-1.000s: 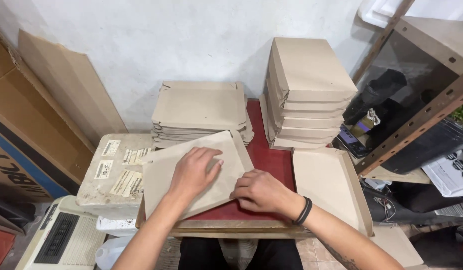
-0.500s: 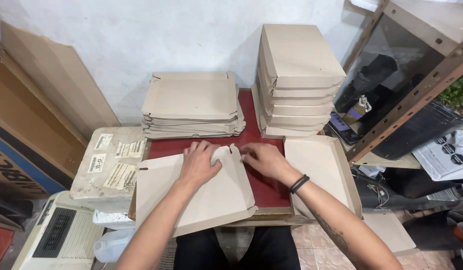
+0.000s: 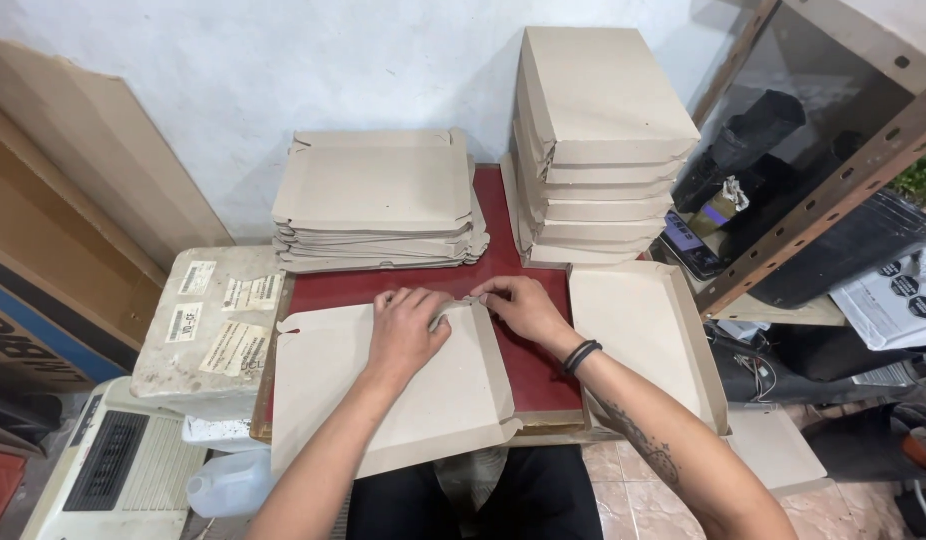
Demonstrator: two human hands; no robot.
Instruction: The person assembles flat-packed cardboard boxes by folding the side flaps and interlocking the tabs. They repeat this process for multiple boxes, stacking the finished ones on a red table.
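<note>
A flat brown cardboard box blank (image 3: 383, 385) lies on the red table top (image 3: 538, 375) in front of me. My left hand (image 3: 405, 330) presses down on its far part, fingers spread. My right hand (image 3: 518, 305) pinches the blank's far edge flap near the corner, right beside my left fingertips. A black band sits on my right wrist. A folded open box (image 3: 643, 335) rests just right of my right forearm.
A low stack of flat blanks (image 3: 378, 200) stands at the back left, a tall stack of folded boxes (image 3: 598, 140) at the back right. A labelled foam box (image 3: 208, 330) is left of the table. A metal shelf (image 3: 833, 170) stands on the right.
The blank has shifted toward me and lies flatter. Both hands moved from its middle up to its far edge, and my right hand took hold of the flap there.
</note>
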